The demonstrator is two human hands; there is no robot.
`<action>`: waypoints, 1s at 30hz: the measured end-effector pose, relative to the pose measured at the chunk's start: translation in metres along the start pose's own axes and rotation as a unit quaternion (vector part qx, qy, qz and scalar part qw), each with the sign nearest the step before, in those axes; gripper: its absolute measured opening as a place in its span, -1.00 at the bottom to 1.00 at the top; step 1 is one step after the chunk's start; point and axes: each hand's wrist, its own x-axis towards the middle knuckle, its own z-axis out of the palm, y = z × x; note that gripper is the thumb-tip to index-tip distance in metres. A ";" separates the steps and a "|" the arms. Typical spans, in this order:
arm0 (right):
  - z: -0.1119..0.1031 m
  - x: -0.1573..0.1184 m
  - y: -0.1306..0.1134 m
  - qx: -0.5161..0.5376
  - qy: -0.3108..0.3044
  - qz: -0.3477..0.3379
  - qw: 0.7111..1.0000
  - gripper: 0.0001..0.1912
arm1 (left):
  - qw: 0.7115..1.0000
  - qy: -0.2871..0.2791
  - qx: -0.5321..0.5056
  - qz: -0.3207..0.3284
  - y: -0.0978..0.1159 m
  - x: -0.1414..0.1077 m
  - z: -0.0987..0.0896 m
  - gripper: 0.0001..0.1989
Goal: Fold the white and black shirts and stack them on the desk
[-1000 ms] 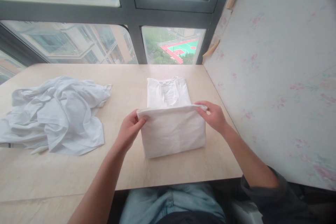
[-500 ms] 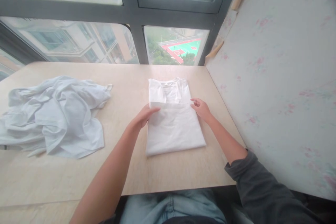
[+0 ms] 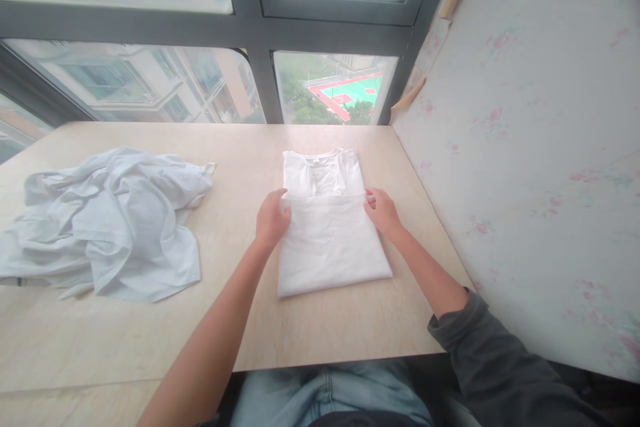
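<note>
A white T-shirt (image 3: 333,240) lies folded into a neat rectangle on the wooden surface. Its neckline with a small label is at the far end, and the lower part is folded up, its edge crossing below the collar. At the left end of that edge, my left hand (image 3: 273,219) is closed on the cloth with the thumb toward the shirt. My right hand (image 3: 383,211) pinches the opposite end of the same edge, its fingers curled. The fingertips are partly hidden against the fabric.
A crumpled heap of white cloth (image 3: 135,227) lies on the left of the pale wooden tabletop (image 3: 240,167). Dark-framed windows (image 3: 250,33) stand along the far edge. A flower-patterned wall (image 3: 525,147) bounds the right side.
My left hand has shifted outward and slightly away from me, its thumb drawing back from on top of the shirt to the edge. My right fingers have closed at the right edge.
</note>
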 end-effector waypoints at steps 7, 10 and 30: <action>-0.026 -0.093 -0.003 -0.100 -0.021 -0.258 0.961 -0.72 | 0.965 -0.078 0.118 0.221 0.001 -0.111 -0.031 -0.79; -0.039 -0.135 -0.001 -0.106 -0.081 -0.315 0.940 -0.72 | 0.927 -0.141 0.172 0.302 -0.002 -0.157 -0.041 -0.79; -0.050 -0.129 0.013 -0.175 -0.084 -0.329 0.924 -0.61 | 0.926 -0.097 0.248 0.266 -0.013 -0.155 -0.032 -0.70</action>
